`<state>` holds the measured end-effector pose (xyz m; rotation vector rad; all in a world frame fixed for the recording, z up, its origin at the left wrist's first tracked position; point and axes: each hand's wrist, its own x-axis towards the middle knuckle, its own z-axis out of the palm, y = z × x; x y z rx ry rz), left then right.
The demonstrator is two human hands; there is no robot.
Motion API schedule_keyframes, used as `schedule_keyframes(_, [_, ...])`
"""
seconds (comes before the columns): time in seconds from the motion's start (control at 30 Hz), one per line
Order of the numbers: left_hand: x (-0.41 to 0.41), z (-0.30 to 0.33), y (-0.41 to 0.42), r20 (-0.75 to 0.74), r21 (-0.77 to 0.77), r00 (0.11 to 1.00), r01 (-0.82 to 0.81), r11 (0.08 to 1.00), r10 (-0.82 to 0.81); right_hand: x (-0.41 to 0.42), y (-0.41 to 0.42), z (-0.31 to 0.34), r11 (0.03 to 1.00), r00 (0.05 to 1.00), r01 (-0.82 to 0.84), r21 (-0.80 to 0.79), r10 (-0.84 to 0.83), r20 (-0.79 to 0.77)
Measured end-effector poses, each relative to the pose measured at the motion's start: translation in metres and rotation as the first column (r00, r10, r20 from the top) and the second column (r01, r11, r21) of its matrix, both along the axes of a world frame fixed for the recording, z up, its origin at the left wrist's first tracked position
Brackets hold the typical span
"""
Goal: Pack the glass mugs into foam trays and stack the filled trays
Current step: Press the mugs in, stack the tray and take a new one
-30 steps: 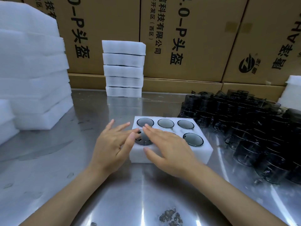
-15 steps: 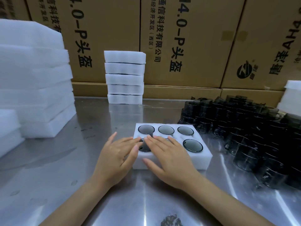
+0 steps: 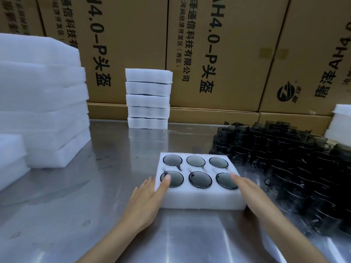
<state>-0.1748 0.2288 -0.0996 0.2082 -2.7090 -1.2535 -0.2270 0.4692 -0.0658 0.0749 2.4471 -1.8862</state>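
Observation:
A white foam tray (image 3: 201,199) lies on the steel table in front of me, with a dark glass mug (image 3: 200,179) in each of its several round holes. My left hand (image 3: 146,200) lies along the tray's left side, its thumb resting on top by the near-left mug. My right hand (image 3: 252,196) lies flat against the tray's right side, one fingertip on the top edge. Both hands have straight fingers. A stack of filled foam trays (image 3: 148,98) stands at the back of the table. A heap of loose dark glass mugs (image 3: 296,164) fills the right side.
Tall piles of white foam trays (image 3: 41,103) stand at the left, with a lower pile (image 3: 11,158) nearer me. More foam (image 3: 340,120) sits at the far right. Cardboard boxes (image 3: 209,50) wall off the back of the steel table (image 3: 76,215).
Both hands have moved apart from the tray's top, where they covered the near mugs, to its left and right sides. All mugs in the tray now show.

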Motion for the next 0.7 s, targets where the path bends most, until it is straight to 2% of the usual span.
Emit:
schedule_keyframes(0.07, [0.0,0.004,0.002,-0.03,0.065,1.0,0.004,0.998,-0.002,0.004,0.0,-0.002,0.999,1.0,-0.019,-0.039,0.02,0.004])
schedule_keyframes(0.1, [0.0,0.006,0.002,-0.054,0.148,0.999,0.004,0.989,0.004,0.004,-0.001,-0.004,0.996,0.999,-0.042,-0.073,0.042,-0.011])
schedule_keyframes(0.17, [0.0,0.011,-0.001,-0.136,0.395,0.99,0.012,0.919,0.045,0.007,-0.002,-0.005,0.974,0.989,-0.144,-0.174,0.136,-0.055])
schedule_keyframes(0.23, [-0.001,0.014,-0.004,-0.236,0.56,0.965,0.036,0.828,0.117,0.007,-0.006,-0.005,0.926,0.971,-0.24,-0.292,0.226,-0.082])
schedule_keyframes(0.37, [-0.006,0.017,-0.008,-0.3,0.686,0.935,0.074,0.723,0.19,0.001,-0.02,0.004,0.835,0.924,-0.359,-0.417,0.382,-0.03])
schedule_keyframes(0.53, [-0.023,0.016,-0.013,-0.306,0.753,0.928,0.101,0.65,0.21,-0.018,-0.029,0.005,0.798,0.938,-0.26,-0.544,0.343,0.054])
schedule_keyframes(0.63, [-0.04,0.021,-0.015,-0.269,0.822,0.945,0.125,0.555,0.185,-0.036,-0.034,0.009,0.782,0.954,-0.148,-0.605,0.273,0.12])
schedule_keyframes(0.7, [-0.056,0.026,-0.017,-0.232,0.835,0.95,0.084,0.543,0.21,-0.053,-0.038,0.017,0.771,0.964,-0.056,-0.635,0.207,0.166])
